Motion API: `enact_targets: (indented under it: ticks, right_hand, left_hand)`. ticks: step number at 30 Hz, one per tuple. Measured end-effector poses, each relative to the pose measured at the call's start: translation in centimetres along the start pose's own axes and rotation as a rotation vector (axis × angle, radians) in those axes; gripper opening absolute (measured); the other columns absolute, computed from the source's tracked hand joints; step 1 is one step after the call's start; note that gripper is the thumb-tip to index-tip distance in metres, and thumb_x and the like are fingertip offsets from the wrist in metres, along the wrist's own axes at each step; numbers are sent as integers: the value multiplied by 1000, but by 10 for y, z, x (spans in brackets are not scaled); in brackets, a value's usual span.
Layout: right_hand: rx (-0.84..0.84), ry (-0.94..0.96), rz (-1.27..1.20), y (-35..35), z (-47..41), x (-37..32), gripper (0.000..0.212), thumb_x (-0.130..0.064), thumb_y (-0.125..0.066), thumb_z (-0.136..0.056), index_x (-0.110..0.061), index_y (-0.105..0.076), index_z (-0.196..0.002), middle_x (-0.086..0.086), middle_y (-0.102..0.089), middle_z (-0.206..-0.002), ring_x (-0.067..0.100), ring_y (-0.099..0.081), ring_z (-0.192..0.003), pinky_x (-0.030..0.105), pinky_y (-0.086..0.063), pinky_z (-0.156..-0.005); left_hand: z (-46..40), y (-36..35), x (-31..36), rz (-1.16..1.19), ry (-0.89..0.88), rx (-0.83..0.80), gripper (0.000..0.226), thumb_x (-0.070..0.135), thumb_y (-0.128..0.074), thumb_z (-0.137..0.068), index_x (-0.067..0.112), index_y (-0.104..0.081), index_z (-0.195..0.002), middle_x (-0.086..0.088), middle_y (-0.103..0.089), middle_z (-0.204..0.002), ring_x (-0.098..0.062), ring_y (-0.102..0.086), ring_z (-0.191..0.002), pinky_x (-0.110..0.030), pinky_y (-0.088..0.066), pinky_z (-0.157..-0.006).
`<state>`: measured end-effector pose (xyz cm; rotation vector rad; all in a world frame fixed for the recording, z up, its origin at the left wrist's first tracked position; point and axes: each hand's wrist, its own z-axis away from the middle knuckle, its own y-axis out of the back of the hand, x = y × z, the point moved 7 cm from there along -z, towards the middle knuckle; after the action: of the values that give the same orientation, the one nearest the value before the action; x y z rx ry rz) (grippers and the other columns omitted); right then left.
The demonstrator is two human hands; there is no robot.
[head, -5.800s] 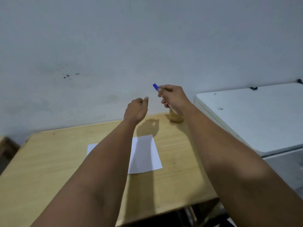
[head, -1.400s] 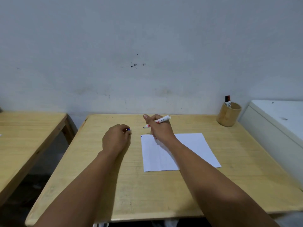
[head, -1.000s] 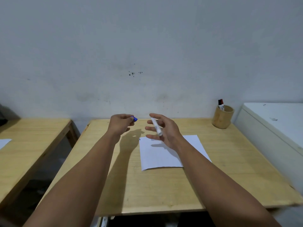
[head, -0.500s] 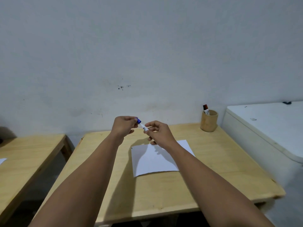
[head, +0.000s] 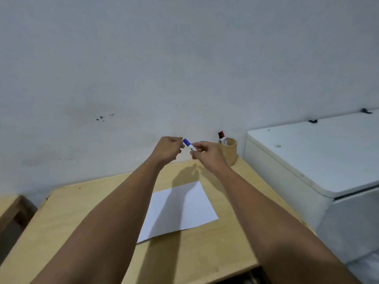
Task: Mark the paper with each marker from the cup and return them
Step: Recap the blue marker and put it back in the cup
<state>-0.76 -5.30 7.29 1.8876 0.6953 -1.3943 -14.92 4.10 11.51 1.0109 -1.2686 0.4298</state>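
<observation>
Both my hands are raised above the far part of the wooden table (head: 61,218). My right hand (head: 207,155) grips the white barrel of a blue marker (head: 189,146). The marker's blue cap sits on its left end, and the fingertips of my left hand (head: 168,149) touch that cap. A white sheet of paper (head: 180,210) lies flat on the table below my forearms. A round wooden cup (head: 229,151) stands at the table's far right corner, just right of my right hand, with a red marker (head: 222,137) sticking out of it.
A white chest-like cabinet (head: 317,156) stands right beside the table, close to the cup. A pale wall runs behind the table. The corner of a second wooden table (head: 10,208) shows at the left edge.
The blue cap, held apart in my left hand a second ago, now sits on the marker. Both hands have risen and shifted right toward the cup.
</observation>
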Motion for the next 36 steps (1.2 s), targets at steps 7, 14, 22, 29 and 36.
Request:
enact_targets:
  ticks: [7,14,22,29,36]
  right_hand:
    - [407,98,146,133,-81,-14,19,-9,-76,-90,-25,-69,-98,-6,-78,-81,7,-72,-71,14,-51,-63]
    - [314,17,244,147,-126,36,29,-11,-78,-91,-29,-61,-107,-3,-74,-80,9,-70,-67,27,-57,-67]
    - [93,-58,468,117,-150,61,21,-26,-80,-85,-26,-77,-106,-8,-69,-84,23,-73,-89,42,-62,-87]
    - [-61,-135,587,113,-162,54,8,-14,-85,-88,-11,-78,-88,2,-69,-80,19,-65,-78,30,-55,-67]
    - [112,-79,422,141,-152,23,14,-21,-87,-90,-27,-80,-80,-6,-79,-87,25,-79,-98,52,-59,-104]
  left_hand:
    - [-68,-104,1,-175,-66,-55,69,27,-69,-92,16,-43,-156,-11,-68,-133,-29,-65,-121,-36,-50,-96]
    - [-111,-173,-31,-213,-41,-86,101,53,-87,-75,18,-40,-157,-7,-58,-148,-24,-58,-131,-39,-49,-104]
    - [-120,-189,-42,-165,-95,-28,80,57,-88,-69,26,-56,-136,7,-72,-125,-16,-72,-102,-44,-61,-88]
    - [-122,-188,-42,-197,-98,-22,79,58,-88,-69,25,-58,-134,8,-72,-122,-15,-72,-101,-44,-61,-86]
    - [-114,-190,-42,-208,-78,-108,92,47,-90,-72,24,-46,-149,-3,-63,-141,-23,-63,-123,-43,-55,-97]
